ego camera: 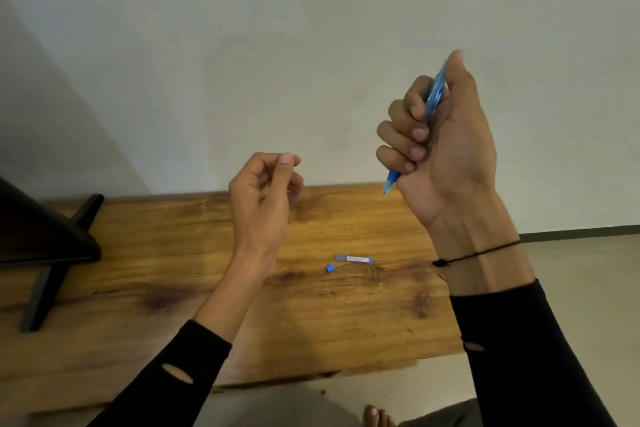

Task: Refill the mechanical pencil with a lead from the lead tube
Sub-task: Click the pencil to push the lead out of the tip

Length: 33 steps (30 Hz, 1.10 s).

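Carefully now: our right hand [446, 146] grips the pencil [431, 104], left fingers [285, 163] pinched shut beside it, maybe on a lead we could snap.

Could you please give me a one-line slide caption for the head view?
Right hand grips a blue mechanical pencil tip-down while left hand pinches; lead tube lies on the table.
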{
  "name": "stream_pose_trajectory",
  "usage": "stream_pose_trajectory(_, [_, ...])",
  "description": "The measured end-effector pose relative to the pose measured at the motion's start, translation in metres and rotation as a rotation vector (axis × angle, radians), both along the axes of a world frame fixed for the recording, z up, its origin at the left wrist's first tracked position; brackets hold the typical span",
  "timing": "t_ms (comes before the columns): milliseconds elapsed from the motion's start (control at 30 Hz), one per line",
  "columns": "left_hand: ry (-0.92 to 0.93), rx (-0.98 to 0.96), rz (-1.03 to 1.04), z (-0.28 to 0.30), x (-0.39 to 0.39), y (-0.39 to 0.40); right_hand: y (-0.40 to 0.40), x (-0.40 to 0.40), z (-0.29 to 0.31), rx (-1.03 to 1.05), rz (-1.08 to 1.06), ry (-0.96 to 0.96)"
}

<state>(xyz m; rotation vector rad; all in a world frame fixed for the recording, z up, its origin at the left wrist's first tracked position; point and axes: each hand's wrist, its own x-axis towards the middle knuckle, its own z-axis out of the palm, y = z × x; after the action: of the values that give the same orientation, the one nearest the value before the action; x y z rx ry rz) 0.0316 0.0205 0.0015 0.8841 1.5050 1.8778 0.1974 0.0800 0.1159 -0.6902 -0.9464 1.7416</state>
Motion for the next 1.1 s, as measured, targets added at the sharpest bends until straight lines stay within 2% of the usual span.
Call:
stream_pose_trajectory(167, [0.073,0.034,-0.029,0.029,0.009,-0.020,-0.030,0.013,0.053,-0.040,-0.036,0.130])
stream_pose_trajectory(333, [0.150,0.063,-0.069,0.041,0.021,-0.032,-0.048,0.026,0.078,-0.003,-0.062,0.159])
stream_pose_trajectory(733, [0.148,0.062,-0.075,0.041,0.021,-0.029,-0.054,0.017,0.087,0.044,-0.045,-0.014])
stream_pose_trajectory(1100, [0.146,0.056,-0.081,0.040,0.019,-0.032,-0.058,0.012,0.087,0.013,-0.023,-0.033])
